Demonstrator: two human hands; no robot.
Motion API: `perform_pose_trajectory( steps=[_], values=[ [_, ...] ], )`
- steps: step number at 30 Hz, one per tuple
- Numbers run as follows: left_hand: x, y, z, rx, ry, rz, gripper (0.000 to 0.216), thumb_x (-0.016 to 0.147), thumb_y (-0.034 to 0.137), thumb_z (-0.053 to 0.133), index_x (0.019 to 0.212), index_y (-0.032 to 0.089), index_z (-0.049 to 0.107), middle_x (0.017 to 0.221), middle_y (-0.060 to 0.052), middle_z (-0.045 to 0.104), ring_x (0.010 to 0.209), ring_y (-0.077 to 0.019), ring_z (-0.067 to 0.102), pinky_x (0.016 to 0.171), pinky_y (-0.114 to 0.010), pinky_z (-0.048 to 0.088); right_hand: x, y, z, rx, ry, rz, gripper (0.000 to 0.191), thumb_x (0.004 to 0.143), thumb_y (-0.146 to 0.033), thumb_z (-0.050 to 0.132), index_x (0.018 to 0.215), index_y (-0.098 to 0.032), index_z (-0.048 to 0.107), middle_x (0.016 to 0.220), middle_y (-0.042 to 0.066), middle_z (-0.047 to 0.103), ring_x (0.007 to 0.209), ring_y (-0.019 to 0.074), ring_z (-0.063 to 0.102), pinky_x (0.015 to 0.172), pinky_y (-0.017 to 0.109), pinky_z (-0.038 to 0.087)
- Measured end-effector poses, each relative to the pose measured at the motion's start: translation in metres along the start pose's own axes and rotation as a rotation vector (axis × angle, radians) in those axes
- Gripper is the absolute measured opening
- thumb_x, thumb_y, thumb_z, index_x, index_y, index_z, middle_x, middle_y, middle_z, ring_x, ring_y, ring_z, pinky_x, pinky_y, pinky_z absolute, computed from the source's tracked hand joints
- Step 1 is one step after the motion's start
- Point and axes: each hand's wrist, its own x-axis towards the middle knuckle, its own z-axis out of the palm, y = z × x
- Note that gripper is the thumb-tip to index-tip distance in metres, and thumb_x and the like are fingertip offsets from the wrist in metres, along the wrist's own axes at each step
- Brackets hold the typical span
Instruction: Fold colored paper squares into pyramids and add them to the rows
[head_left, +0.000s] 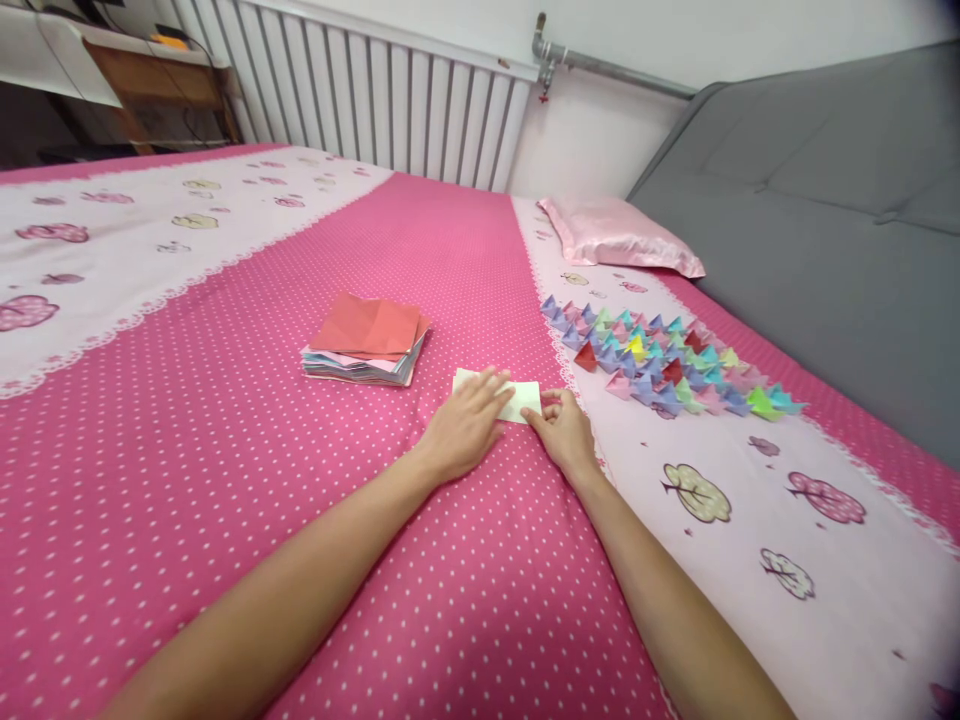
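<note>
1. Head view, hands: the left hand (pixel 466 418) lies flat, palm down, on a pale folded rectangular paper sheet (pixel 527 398). Its grip is fully spread, fingers pointing to 1 o'clock, w/ nothing clasped; it only presses on the paper's left half.
2. The right hand (pixel 564 430) sits just at 3 o'clock of the left hand. Its fingers are curled, w/ the tips touching the paper's near right corner. Can't tell if this grip actually pinches the edge or just rests on it.
3. The paper lies flat on the pink white-dotted bed sheet (pixel 225 450), approx. centre of the view. Its right end shows btwn the two hands.
4. At 10 o'clock of the paper, near but apart, is a stack of coloured square papers w/ a red sheet on top (pixel 367 340).
5. At 2 o'clock of the paper, a cluster of small folded multicolour paper pieces (pixel 660 365) is set in rows on the pale tree-print strip of the sheet.
6. Beyond the cluster, at 12 o'clock of it, lies a shiny pink pillow (pixel 615 235).
7. A grey padded headboard (pixel 825 230) is at 3 o'clock and a white ribbed radiator (pixel 375 100) at 12 o'clock.
</note>
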Motion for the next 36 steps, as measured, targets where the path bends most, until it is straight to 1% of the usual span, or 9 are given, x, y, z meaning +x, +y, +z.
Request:
perform_pose_trajectory(
  steps=[2,4,9,12,14,16,20,24,36],
  values=[
    [-0.002,0.000,0.006,-0.028,-0.133,0.081,0.056,0.090,0.045,0.030,0.137,0.015,0.032,0.145,-0.011,0.031,0.136,-0.0204,0.018,0.109,-0.037,0.015,0.000,0.001,0.001,0.109,-0.045,-0.004,0.045,0.069,-0.045,0.059,0.104,-0.020,0.048,0.062,-0.004,0.061,0.057,0.0167,0.058,0.058,0.028,0.041],
    [-0.005,-0.001,0.010,-0.018,-0.198,0.041,0.063,0.088,0.053,0.025,0.140,0.016,0.027,0.147,-0.011,0.024,0.138,-0.0222,0.014,0.110,-0.038,0.011,-0.001,0.000,0.001,0.205,-0.086,0.020,0.051,0.069,-0.043,0.061,0.109,-0.018,0.045,0.061,-0.004,0.060,0.058,0.0165,0.058,0.059,0.028,0.042],
    [-0.009,-0.002,0.011,0.039,-0.157,-0.147,0.064,0.086,0.059,0.022,0.139,0.023,0.029,0.148,-0.009,0.025,0.137,-0.0241,0.017,0.110,-0.040,0.010,-0.004,-0.006,-0.003,0.067,-0.103,0.040,0.061,0.070,-0.036,0.060,0.122,-0.013,0.039,0.057,-0.004,0.057,0.057,0.0183,0.057,0.061,0.031,0.043],
    [-0.010,-0.002,0.010,0.072,-0.112,-0.251,0.067,0.084,0.062,0.025,0.138,0.024,0.032,0.147,-0.008,0.027,0.136,-0.0264,0.018,0.109,-0.042,0.012,-0.009,-0.014,-0.007,-0.158,-0.031,-0.002,0.059,0.074,-0.032,0.055,0.127,-0.012,0.039,0.073,0.004,0.065,0.073,0.0238,0.061,0.070,0.037,0.044],
    [-0.010,-0.002,0.010,0.085,-0.103,-0.276,0.068,0.083,0.063,0.026,0.138,0.024,0.032,0.147,-0.009,0.027,0.136,-0.0276,0.018,0.109,-0.043,0.012,-0.014,-0.022,-0.008,-0.293,0.060,-0.107,0.053,0.078,-0.031,0.051,0.127,-0.013,0.042,0.100,0.013,0.064,0.096,0.0281,0.057,0.082,0.041,0.042],
    [-0.011,-0.002,0.010,0.093,-0.098,-0.271,0.069,0.083,0.063,0.026,0.138,0.024,0.031,0.147,-0.010,0.026,0.136,-0.0285,0.018,0.109,-0.043,0.012,-0.018,-0.031,-0.007,-0.376,0.097,-0.291,0.048,0.084,-0.030,0.044,0.129,-0.013,0.043,0.127,0.016,0.051,0.120,0.0286,0.042,0.098,0.044,0.032],
    [-0.011,-0.003,0.012,0.122,-0.106,-0.250,0.063,0.085,0.055,0.030,0.138,0.020,0.034,0.146,-0.010,0.028,0.136,-0.0278,0.018,0.109,-0.042,0.013,-0.022,-0.038,0.001,-0.454,-0.257,-0.618,0.051,0.092,-0.039,0.028,0.140,-0.023,0.028,0.147,0.004,0.029,0.138,0.0224,0.012,0.111,0.047,0.005],
    [-0.010,-0.005,0.011,0.131,-0.131,-0.258,0.065,0.083,0.054,0.035,0.138,0.021,0.033,0.146,-0.009,0.028,0.136,-0.0276,0.018,0.109,-0.042,0.012,-0.021,-0.027,0.006,-0.493,-0.461,-0.530,0.059,0.091,-0.051,0.016,0.144,-0.023,0.013,0.151,0.002,0.015,0.139,0.0209,0.006,0.111,0.048,0.002],
    [-0.009,-0.010,0.007,0.226,-0.139,-0.407,0.095,0.074,0.075,0.021,0.140,0.007,0.026,0.146,-0.018,0.023,0.136,-0.0293,0.017,0.110,-0.041,0.009,-0.013,-0.013,-0.013,-0.584,-0.464,-0.266,0.081,0.082,-0.067,0.021,0.144,-0.015,0.012,0.151,0.005,0.008,0.138,0.0273,0.002,0.110,0.047,0.003]
  ],
)
